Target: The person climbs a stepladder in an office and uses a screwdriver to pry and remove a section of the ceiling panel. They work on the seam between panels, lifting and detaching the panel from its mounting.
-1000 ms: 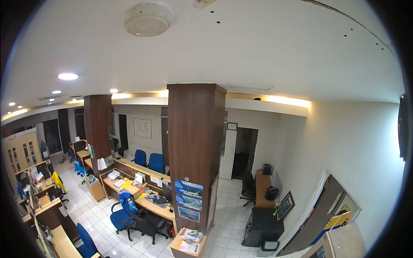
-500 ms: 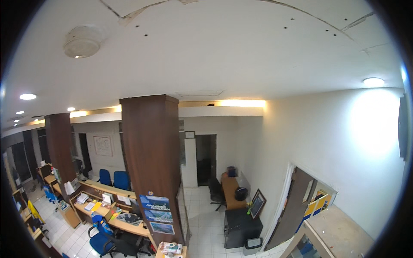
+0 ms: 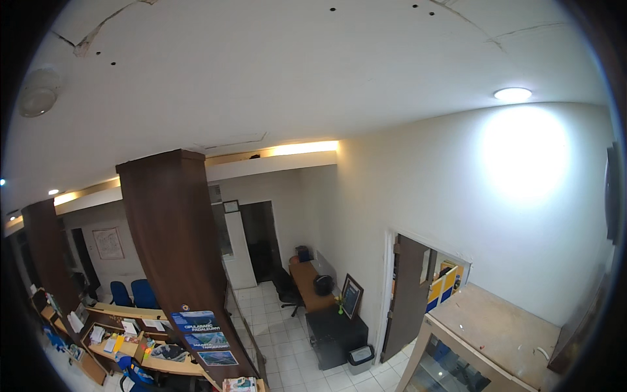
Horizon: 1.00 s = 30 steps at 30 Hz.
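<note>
- Toward four o'clock, nearest in my view, stands one beige cabinet [image 3: 493, 317], glass-fronted, with a scuffed top.
- Neither my left hand nor my right hand shows, so I cannot tell whether the fingers are apart, together or clamped on anything.
- As I judge it, I am looking across the room from just under the ceiling [image 3: 274, 78]. To do that well, I would turn slowly, keep the head level and allow for the bent edges at the rim when judging reach.
- Before touching the cabinet, I would tip the camera down past six o'clock until both hands show, and mind the headroom.
- Two o'clock: one lit lamp [image 3: 513, 95]. Ten o'clock: one round unlit fixture [image 3: 37, 98]. Across the ceiling, from ten to one o'clock, I count five dark holes [image 3: 333, 9].
- Eight o'clock: two brown pillars [image 3: 166, 228], the nearer bearing three poster panels [image 3: 201, 340]; beyond it, two blue chairs [image 3: 145, 294] side by side. Loose papers in this quarter are too small to count.
- Six o'clock: one brown worktop [image 3: 308, 284], one black chair [image 3: 285, 286] just beside it, and one round black thing [image 3: 323, 284] on it.
- Five o'clock: one black box [image 3: 336, 336], one framed picture [image 3: 353, 295] above it, one bin [image 3: 360, 355] just beside it.
- Half past four: one brown door [image 3: 403, 294], standing open.
</note>
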Tool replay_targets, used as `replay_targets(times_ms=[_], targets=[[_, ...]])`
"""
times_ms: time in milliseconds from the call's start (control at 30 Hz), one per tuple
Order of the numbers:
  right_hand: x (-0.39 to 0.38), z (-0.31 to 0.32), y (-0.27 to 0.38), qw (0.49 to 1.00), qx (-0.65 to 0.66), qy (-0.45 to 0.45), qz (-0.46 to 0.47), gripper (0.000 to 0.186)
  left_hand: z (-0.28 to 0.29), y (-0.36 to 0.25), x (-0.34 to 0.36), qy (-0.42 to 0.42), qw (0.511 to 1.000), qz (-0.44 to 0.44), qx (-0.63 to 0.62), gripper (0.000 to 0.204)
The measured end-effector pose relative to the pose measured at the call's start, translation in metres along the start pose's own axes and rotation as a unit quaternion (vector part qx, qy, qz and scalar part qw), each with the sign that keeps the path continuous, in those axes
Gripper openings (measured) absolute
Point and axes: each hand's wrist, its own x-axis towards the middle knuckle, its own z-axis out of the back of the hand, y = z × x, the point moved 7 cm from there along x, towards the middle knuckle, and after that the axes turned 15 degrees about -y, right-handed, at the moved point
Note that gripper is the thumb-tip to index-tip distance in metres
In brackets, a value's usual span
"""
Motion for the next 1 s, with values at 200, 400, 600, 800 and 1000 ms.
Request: replay_targets(times_ms=[200,400,600,800,1000], targets=[[-0.004,-0.009,-0.015,0.999,0.006,-0.034,-0.036,0.028,-0.003,-0.011,0.011,0.022,1.000,-0.010,0.000,0.044],[-0.019,-0.011,-0.115,0.933,0.078,-0.266,-0.230,0.027,-0.008,-0.030,0.006,0.045,0.999,-0.002,-0.014,0.042],[0.093,0.104,-0.221,0.720,0.395,-0.266,-0.504,0.050,0.031,-0.071,0.067,0.073,0.996,-0.044,-0.002,0.040],[0.315,0.444,-0.068,0.819,0.358,-0.424,-0.144,0.058,0.092,-0.231,0.127,0.101,0.981,-0.146,-0.074,0.039],[0.427,0.606,0.031,0.816,0.242,-0.525,0.013,0.054,0.217,-0.601,0.097,0.030,0.856,-0.498,-0.136,0.036]])
